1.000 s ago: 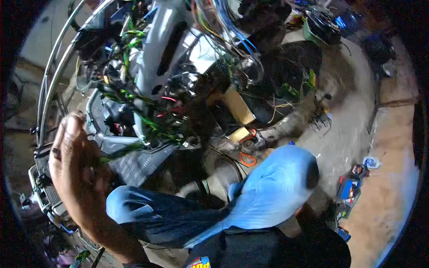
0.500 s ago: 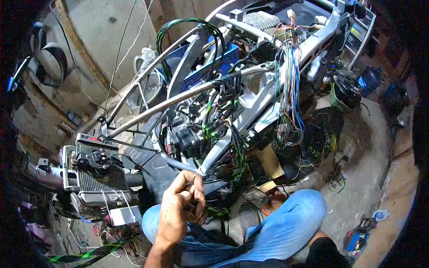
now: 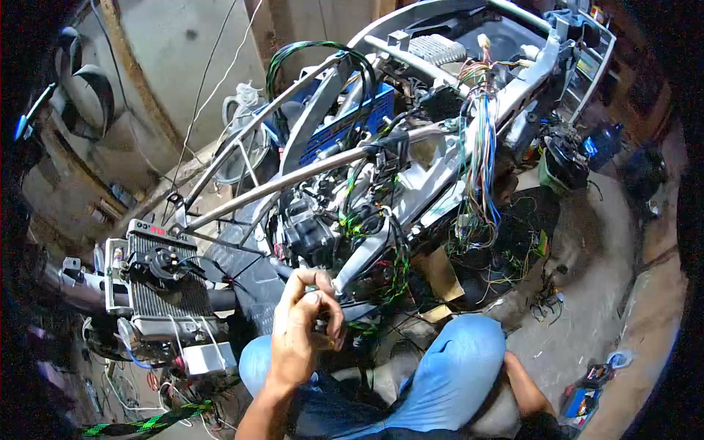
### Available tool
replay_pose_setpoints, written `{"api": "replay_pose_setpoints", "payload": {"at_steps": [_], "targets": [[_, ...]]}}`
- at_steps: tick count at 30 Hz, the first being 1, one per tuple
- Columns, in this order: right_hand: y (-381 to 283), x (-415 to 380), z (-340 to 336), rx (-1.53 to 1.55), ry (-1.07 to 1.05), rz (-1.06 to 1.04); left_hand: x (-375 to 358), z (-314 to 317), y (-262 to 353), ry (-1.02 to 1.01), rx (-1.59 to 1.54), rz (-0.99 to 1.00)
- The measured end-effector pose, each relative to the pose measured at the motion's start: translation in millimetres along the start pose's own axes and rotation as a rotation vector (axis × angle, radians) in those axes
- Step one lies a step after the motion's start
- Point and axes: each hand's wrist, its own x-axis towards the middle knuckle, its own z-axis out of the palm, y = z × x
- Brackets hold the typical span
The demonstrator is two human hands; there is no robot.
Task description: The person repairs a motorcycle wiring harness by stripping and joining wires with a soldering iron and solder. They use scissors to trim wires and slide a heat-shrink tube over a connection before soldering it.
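Note:
My left hand [image 3: 304, 323] is raised above my left knee with its fingers curled and the thumb pressed in against them. What the fingers hold, if anything, I cannot make out. Just beyond it is the grey tube frame [image 3: 286, 177] of a vehicle, with a black engine part [image 3: 310, 231] and dark wires with green-striped sleeving [image 3: 400, 271] inside. My right forearm [image 3: 528, 389] reaches down beside my right knee [image 3: 469, 341], which hides the hand and its fingers. A loose bundle of coloured wires [image 3: 484, 161] hangs over the frame's right side.
A radiator [image 3: 165, 290] with a round black part on it stands at the left, a white box [image 3: 209, 359] below. Behind the frame sits a blue crate [image 3: 345, 132]. Cardboard [image 3: 444, 275] and loose wires [image 3: 513, 257] lie on the floor.
My left hand stays curled and has shifted slightly right in the view. My right forearm has come into view beside the knee, and my right knee has moved left.

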Motion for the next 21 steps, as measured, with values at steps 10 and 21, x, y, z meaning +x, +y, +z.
{"api": "replay_pose_setpoints", "payload": {"at_steps": [10, 21], "targets": [[-141, -137, -92, 0.328, -0.26, -0.553, 0, -1, -1, -0.082, -0.322, -0.002], [-351, -150, -64, -0.535, -0.466, -1.049, 44, 43, 41, 0.167, 0.349, 0.092]]}}
